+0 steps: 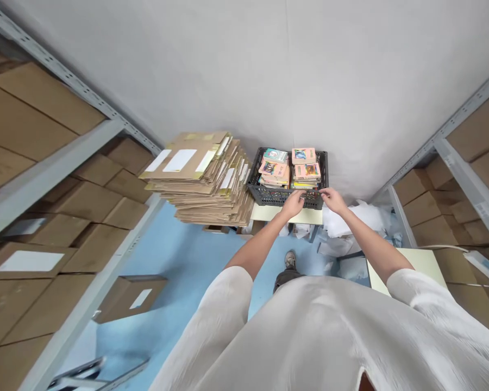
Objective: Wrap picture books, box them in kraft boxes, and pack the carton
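A black plastic crate (264, 195) with slotted walls sits on a pale tabletop against the wall. Inside it stand stacks of small paperback books (305, 171) with pink and teal covers, in two groups side by side. My left hand (294, 203) has its fingers closed over the crate's front rim, right of the middle. At the front right corner, my right hand (333, 200) pinches the rim. The fingertips of both hands are partly hidden by the crate edge.
A tall leaning stack of flattened cardboard boxes (199, 179) stands left of the crate. Metal shelves (61, 157) full of cartons line both sides. A carton (130, 296) lies on the blue floor. White plastic bags (358, 217) bunch up at right, near another pale table (419, 263).
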Demonstrator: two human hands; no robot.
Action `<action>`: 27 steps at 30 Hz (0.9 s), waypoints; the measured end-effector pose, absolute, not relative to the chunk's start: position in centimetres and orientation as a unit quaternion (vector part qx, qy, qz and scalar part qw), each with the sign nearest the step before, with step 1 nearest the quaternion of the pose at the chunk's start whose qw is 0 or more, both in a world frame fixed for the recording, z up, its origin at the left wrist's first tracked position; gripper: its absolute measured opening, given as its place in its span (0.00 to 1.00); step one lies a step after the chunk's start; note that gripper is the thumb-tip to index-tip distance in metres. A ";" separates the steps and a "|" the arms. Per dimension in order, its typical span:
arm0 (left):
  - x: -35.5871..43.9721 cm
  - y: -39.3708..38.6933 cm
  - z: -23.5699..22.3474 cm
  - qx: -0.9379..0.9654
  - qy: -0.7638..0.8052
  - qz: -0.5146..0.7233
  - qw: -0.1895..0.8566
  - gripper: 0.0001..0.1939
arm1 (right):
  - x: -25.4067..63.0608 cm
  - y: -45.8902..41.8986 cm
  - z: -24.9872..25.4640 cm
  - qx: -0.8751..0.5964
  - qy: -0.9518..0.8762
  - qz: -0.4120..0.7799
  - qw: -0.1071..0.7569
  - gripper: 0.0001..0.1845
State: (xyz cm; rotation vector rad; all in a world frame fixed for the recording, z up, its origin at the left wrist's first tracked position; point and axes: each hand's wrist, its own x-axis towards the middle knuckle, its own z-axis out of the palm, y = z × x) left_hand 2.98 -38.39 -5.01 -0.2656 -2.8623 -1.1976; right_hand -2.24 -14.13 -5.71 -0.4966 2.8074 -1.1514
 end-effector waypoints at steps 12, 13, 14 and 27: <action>-8.1 -41.4 -5.2 -0.186 -0.958 -0.219 0.018 0.25 | -11.1 -17.9 -6.0 -0.180 0.960 -0.212 -0.012 0.28; -8.7 -41.5 -5.4 -0.200 -0.960 -0.195 0.014 0.25 | -11.5 -18.3 -6.1 -0.187 0.964 -0.187 -0.010 0.30; -9.2 -41.7 -5.5 -0.213 -0.962 -0.173 0.010 0.25 | -11.7 -18.6 -6.2 -0.196 0.967 -0.162 -0.007 0.31; -10.3 -42.5 -5.6 -0.308 -0.947 -0.094 0.004 0.18 | -10.4 -19.3 -4.6 -0.245 0.969 -0.034 0.013 0.26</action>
